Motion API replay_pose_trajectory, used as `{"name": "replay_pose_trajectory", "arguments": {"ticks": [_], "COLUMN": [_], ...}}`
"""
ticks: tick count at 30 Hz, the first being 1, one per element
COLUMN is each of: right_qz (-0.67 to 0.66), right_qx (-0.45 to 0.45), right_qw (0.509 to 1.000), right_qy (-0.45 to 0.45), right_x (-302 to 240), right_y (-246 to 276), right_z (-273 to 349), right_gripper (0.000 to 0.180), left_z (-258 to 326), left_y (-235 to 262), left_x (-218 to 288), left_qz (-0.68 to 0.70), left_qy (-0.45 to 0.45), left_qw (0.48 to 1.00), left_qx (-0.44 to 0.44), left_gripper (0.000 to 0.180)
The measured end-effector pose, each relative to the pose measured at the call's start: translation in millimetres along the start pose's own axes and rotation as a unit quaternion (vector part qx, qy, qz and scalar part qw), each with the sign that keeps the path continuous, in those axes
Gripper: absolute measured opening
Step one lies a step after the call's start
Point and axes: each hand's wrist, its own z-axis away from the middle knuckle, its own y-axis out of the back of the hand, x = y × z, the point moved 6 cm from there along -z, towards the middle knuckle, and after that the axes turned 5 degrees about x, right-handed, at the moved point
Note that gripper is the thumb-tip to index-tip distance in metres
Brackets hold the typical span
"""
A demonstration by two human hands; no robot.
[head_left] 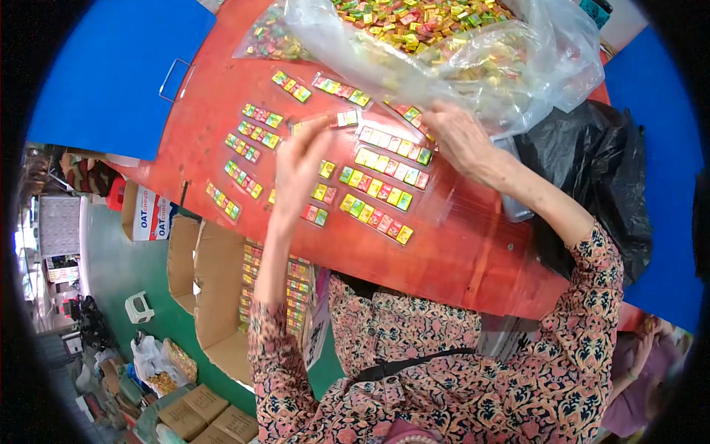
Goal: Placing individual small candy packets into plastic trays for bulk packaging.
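My left hand (299, 166) is raised over a red table (458, 259), its fingertips pinching a short clear strip of small coloured candies (336, 120). My right hand (462, 137) lies palm down at the mouth of a large clear plastic bag (473, 59) full of loose candies, fingers touching a strip (409, 113) at the bag's edge. Whether it grips anything is hidden. Several more filled strips (381, 185) lie in rows on the table between and left of my hands.
An open cardboard box (222, 296) with stacked candy strips stands below the table's near edge. A black plastic bag (592, 170) sits at the right. Blue panels (111, 66) flank the table. Another person (643, 362) sits at lower right.
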Motion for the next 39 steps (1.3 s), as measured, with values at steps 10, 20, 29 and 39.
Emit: {"name": "replay_pose_trajectory", "arguments": {"ticks": [10, 20, 29, 39], "right_qz": [-0.082, -0.009, -0.1, 0.111], "right_qx": [-0.069, -0.072, -0.201, -0.199], "right_qw": [0.986, 0.977, 0.974, 0.967], "right_qy": [0.127, 0.201, 0.021, -0.112], "right_x": [10.6, 29.7, -13.8, -13.7], "right_y": [-5.6, -8.2, 22.8, 32.7], "right_z": [24.3, 81.2, 80.4, 105.9], "right_gripper": [0.025, 0.025, 0.012, 0.016], "left_z": [103.4, 108.1, 109.6, 120.4], "left_y": [-57.4, -73.0, -74.4, -69.3], "left_x": [-9.2, -34.2, -39.4, -36.2], "left_qz": [-0.322, -0.346, -0.368, -0.361], "left_qy": [-0.173, -0.182, -0.187, -0.168], "left_qw": [0.918, 0.907, 0.898, 0.904], "left_qx": [-0.156, -0.159, -0.153, -0.155], "left_gripper": [0.061, 0.067, 0.068, 0.067]}}
